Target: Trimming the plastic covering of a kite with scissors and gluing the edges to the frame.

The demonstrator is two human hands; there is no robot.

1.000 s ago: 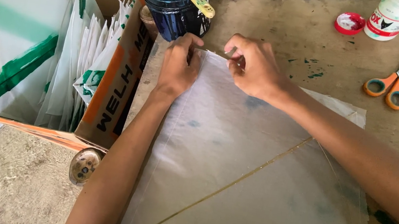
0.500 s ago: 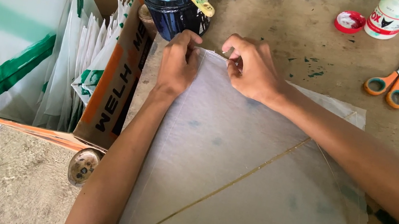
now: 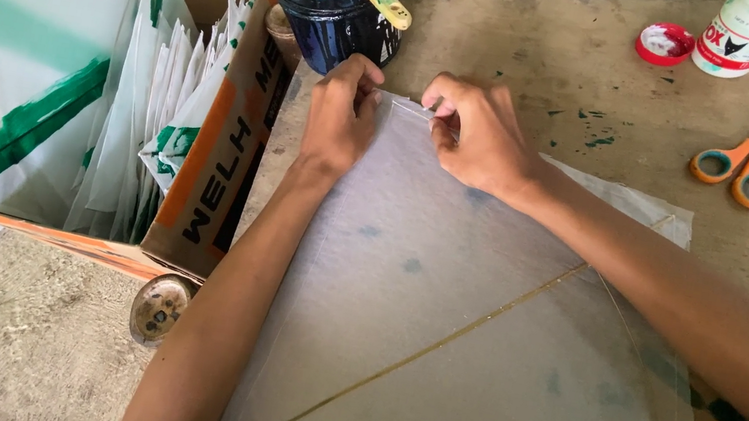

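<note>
The translucent sheet [image 3: 435,332] lies flat on the worktop [image 3: 572,61], its thin stick running from the near left toward the far corner, where both hands meet. The left hand [image 3: 341,119] and right hand [image 3: 478,137] pinch that corner's folded edge, fingers closed on it.

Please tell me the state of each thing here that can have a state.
Left hand: pinching the sheet's top edge.
Right hand: pinching the same edge.
Translucent sheet: flat on the table.
Glue bottle: open, red cap off beside it.
Scissors: closed, lying flat.
Cardboard box: open, full of folded sheets.
</note>
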